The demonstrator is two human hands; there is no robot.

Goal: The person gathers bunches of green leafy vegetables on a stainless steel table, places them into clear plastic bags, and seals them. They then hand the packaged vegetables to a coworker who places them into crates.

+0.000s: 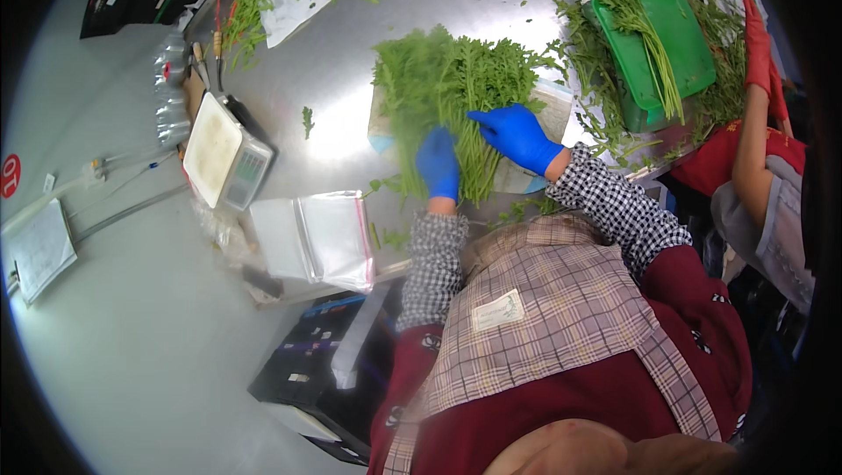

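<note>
Both of my hands wear blue gloves. A large bunch of leafy green stems (487, 74), like chrysanthemum greens, lies in front of me on a cloth or paper sheet (556, 103) on the metal table. My left hand (438, 162) is closed around stems at the bunch's left side; hand and leaves are blurred there. My right hand (520, 136) lies over the stems on the right, its index finger extended and thumb not clearly visible; whether it grips any stems is unclear.
A digital scale (227, 149) and stacked clear plastic bags (316, 235) are at the left. A green basket (681, 47) holding more stems stands at the right, near a co-worker's red-gloved hands (758, 47). Black crates (322, 363) stand below the table edge.
</note>
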